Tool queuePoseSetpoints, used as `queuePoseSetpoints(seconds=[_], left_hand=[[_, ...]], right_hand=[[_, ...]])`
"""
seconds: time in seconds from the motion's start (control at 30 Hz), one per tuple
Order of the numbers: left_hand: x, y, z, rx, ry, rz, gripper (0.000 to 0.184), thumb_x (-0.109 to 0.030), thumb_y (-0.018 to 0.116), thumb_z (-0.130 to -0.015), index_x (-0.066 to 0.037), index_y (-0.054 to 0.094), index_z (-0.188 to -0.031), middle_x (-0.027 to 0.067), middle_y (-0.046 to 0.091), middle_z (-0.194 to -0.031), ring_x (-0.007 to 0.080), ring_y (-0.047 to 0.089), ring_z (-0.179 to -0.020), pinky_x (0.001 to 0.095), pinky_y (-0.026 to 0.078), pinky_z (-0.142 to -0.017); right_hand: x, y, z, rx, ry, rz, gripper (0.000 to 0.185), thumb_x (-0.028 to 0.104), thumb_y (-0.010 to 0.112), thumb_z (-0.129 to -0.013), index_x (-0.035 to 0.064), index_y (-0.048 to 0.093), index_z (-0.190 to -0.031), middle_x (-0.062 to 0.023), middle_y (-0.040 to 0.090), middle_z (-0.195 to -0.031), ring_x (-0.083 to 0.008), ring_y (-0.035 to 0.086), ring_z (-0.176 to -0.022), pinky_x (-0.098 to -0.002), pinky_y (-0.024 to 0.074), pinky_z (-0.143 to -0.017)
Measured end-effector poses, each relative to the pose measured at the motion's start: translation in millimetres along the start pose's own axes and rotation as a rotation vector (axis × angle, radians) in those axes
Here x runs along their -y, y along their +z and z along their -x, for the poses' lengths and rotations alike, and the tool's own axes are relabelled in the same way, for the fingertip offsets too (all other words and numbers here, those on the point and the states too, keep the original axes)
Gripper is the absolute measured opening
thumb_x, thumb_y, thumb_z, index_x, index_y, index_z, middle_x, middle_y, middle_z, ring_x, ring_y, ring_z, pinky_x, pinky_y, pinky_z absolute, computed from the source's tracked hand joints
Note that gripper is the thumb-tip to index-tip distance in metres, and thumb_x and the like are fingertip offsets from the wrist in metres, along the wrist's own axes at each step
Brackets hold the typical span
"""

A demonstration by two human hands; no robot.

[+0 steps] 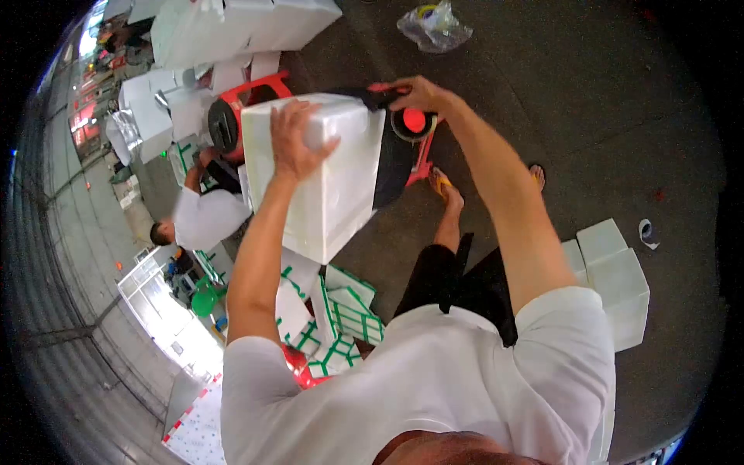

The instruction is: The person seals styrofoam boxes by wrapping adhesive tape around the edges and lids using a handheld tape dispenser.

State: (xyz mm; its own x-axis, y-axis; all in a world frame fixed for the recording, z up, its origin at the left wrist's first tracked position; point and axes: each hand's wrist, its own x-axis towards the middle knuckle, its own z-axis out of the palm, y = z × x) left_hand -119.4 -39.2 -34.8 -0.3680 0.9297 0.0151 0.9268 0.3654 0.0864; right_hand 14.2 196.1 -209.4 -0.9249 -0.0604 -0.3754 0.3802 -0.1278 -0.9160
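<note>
A large white foam box stands tilted in view, in front of me. My left hand lies on its top with fingers spread, pressing against the surface. At the box's far right edge my right hand is closed around what looks like a tape dispenser, with a red round hub and a dark ring. The fingers are slightly blurred and the dispenser's front end is partly hidden. Beneath and behind the box show red frame parts and dark material.
White boxes are stacked at upper left. Green-taped white pieces lie below the box. A co-worker in a white shirt is at left. More white boxes stand at right. A plastic bag and a tape roll lie on the floor.
</note>
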Motion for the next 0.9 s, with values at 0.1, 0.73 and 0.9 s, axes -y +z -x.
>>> queuePoseSetpoints(seconds=[0.1,0.73,0.9], left_hand=[[4,-3,-11,-0.001,-0.145,-0.012,0.054,-0.048,0.076,-0.071,-0.012,0.063,-0.11,0.0109,0.06,-0.113,0.0321,0.052,-0.113,0.0539,0.026,-0.109],[-77,0,16,-0.017,-0.344,0.064,0.094,-0.043,0.075,-0.075,-0.008,0.03,-0.15,0.0258,0.028,-0.152,0.0444,0.021,-0.142,0.0536,0.013,-0.117],[-18,23,-10,-0.161,-0.805,0.059,0.097,-0.055,0.069,-0.077,-0.013,0.024,-0.152,0.0252,0.024,-0.155,0.0414,0.019,-0.145,0.0582,0.01,-0.115]], right_hand=[[-36,19,-2,-0.047,-0.071,0.06,0.06,0.018,0.078,-0.078,0.0196,0.058,-0.134,-0.0136,0.054,-0.138,-0.0271,0.053,-0.125,-0.041,0.0449,-0.105],[-55,3,26,-0.062,-0.028,-0.032,0.058,0.02,0.078,-0.074,0.0086,0.06,-0.129,-0.0113,0.065,-0.117,-0.0214,0.059,-0.109,-0.0349,0.0485,-0.094],[-104,52,174,0.497,0.217,0.48,0.057,0.021,0.077,-0.072,0.0133,0.064,-0.126,-0.0107,0.062,-0.127,-0.0288,0.057,-0.118,-0.0405,0.0418,-0.103]])
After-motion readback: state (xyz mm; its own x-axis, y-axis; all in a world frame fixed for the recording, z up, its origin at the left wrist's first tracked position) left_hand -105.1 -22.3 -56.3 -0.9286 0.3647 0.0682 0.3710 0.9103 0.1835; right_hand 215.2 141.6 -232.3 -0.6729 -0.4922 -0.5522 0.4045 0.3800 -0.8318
